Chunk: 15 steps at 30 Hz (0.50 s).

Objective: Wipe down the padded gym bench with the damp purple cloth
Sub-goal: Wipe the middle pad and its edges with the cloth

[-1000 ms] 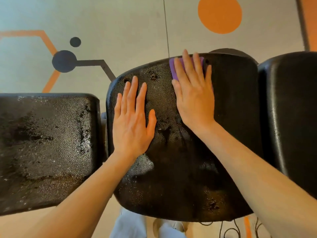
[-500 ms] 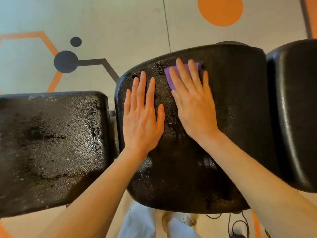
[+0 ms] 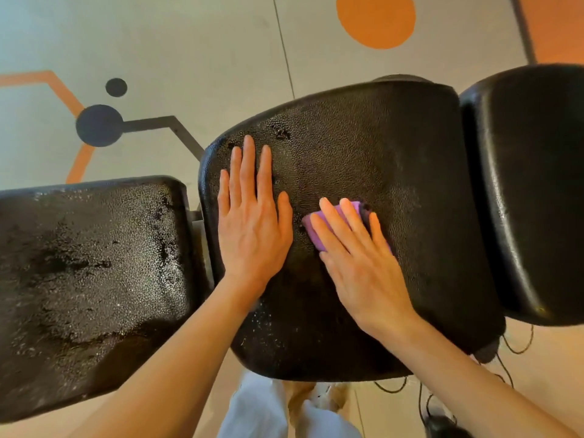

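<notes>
On the middle pad [image 3: 395, 159], right hand [image 3: 357, 257], fingers flat, has drawn the purple cloth [image 3: 319, 238] back from 12 o'clock toward centre; left hand [image 3: 252, 222] stays flat, bracing; wipe stroke progressing.

Most of the purple cloth [image 3: 325, 227] lies hidden under the right hand [image 3: 360, 263], only a strip showing past the fingers near the frame's centre. The left pad [image 3: 88, 273] is cut off by the left edge and the right pad [image 3: 537, 191] by the right edge, while both forearms run out at the bottom. Under the middle pad [image 3: 395, 184], its frame is hidden, and the dark object [image 3: 442, 426] with cables at the lower right is too blurred and cropped to tell.
</notes>
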Each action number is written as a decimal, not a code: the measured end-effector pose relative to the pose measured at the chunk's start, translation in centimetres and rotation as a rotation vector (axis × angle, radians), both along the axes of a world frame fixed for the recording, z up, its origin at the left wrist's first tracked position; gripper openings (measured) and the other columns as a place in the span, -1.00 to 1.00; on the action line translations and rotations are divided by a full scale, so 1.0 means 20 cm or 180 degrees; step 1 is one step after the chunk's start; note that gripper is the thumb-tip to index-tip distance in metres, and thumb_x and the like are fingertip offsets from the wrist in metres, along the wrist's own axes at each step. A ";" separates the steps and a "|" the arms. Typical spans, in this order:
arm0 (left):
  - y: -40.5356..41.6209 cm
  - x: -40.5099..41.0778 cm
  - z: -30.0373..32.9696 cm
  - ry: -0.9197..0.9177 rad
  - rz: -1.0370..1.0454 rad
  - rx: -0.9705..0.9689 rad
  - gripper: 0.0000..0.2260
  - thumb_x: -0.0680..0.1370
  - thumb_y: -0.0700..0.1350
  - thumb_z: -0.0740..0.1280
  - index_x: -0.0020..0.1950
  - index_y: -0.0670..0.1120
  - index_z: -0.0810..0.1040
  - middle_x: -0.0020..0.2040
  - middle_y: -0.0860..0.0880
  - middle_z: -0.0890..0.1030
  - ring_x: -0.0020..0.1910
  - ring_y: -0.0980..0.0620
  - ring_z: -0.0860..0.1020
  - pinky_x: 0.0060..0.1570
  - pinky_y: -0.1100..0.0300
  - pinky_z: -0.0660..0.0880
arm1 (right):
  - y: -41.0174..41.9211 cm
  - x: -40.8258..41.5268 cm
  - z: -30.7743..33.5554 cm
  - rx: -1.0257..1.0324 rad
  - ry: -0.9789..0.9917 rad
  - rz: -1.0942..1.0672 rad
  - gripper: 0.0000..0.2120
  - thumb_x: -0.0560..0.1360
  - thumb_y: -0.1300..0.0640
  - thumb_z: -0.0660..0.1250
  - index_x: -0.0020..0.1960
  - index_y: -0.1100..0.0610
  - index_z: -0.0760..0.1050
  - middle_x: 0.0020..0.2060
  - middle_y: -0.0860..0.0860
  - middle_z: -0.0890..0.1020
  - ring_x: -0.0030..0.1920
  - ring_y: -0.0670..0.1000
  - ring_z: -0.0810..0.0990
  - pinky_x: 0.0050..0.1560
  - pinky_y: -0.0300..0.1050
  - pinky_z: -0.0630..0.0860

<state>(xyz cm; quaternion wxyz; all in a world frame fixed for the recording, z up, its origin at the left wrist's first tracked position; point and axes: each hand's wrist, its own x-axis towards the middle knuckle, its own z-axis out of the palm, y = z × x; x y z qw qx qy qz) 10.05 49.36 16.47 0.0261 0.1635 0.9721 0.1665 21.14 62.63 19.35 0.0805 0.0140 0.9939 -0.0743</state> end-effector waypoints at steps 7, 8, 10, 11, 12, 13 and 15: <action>0.00 0.01 0.00 0.0067 -0.0040 0.0089 -0.46 0.65 0.02 0.04 0.61 -0.11 0.07 0.63 -0.11 0.02 0.62 -0.08 -0.02 0.59 -0.01 -0.03 | 0.07 -0.40 -0.03 0.0014 0.0459 -0.0651 -0.52 0.67 0.08 -0.04 0.56 0.09 0.04 0.57 0.05 0.06 0.57 0.11 -0.03 0.55 0.16 -0.04; 0.00 0.01 0.00 0.0047 -0.0045 0.0109 -0.46 0.65 0.02 0.04 0.61 -0.11 0.07 0.63 -0.11 0.02 0.62 -0.08 -0.02 0.59 -0.01 -0.04 | 0.03 -0.27 -0.03 0.0070 0.0369 -0.0501 -0.52 0.66 0.09 -0.03 0.57 0.09 0.03 0.57 0.05 0.05 0.57 0.10 -0.05 0.55 0.17 -0.03; -0.01 0.00 0.00 -0.0001 -0.0064 0.0156 -0.46 0.65 0.02 0.04 0.61 -0.11 0.07 0.63 -0.11 0.02 0.62 -0.08 -0.03 0.59 0.00 -0.07 | -0.02 0.02 -0.01 0.0105 0.0189 -0.0154 -0.51 0.65 0.10 0.01 0.56 0.11 0.06 0.57 0.05 0.07 0.57 0.10 -0.02 0.54 0.17 0.03; -0.01 -0.01 0.01 -0.0030 -0.0079 0.0190 -0.46 0.65 0.02 0.04 0.61 -0.11 0.06 0.63 -0.11 0.01 0.62 -0.09 -0.04 0.59 0.00 -0.08 | -0.01 0.11 0.00 0.0083 0.0141 0.0012 -0.51 0.64 0.10 0.02 0.55 0.11 0.09 0.56 0.04 0.10 0.57 0.09 0.01 0.53 0.17 0.07; -0.02 0.00 0.02 -0.0061 -0.0116 0.0220 -0.46 0.65 0.01 0.04 0.61 -0.12 0.06 0.63 -0.12 0.01 0.62 -0.10 -0.04 0.59 -0.01 -0.09 | 0.01 0.15 -0.01 0.0071 0.0112 0.0169 -0.51 0.63 0.09 0.03 0.55 0.11 0.11 0.56 0.03 0.12 0.57 0.09 0.03 0.53 0.17 0.09; -0.03 0.01 0.03 -0.0091 -0.0190 0.0239 -0.46 0.65 0.00 0.05 0.61 -0.13 0.06 0.63 -0.13 0.00 0.62 -0.11 -0.05 0.59 -0.01 -0.11 | 0.04 0.12 -0.02 0.0052 0.0092 0.0220 -0.51 0.63 0.08 0.03 0.55 0.10 0.12 0.56 0.03 0.13 0.56 0.09 0.04 0.53 0.17 0.08; -0.05 0.09 0.05 -0.0140 -0.0361 0.0256 -0.47 0.66 -0.02 0.07 0.61 -0.13 0.07 0.63 -0.13 0.01 0.62 -0.11 -0.05 0.59 -0.01 -0.13 | 0.08 -0.07 -0.03 0.0024 0.0170 -0.0176 -0.52 0.65 0.06 0.01 0.55 0.09 0.10 0.56 0.03 0.11 0.57 0.11 0.02 0.53 0.18 0.03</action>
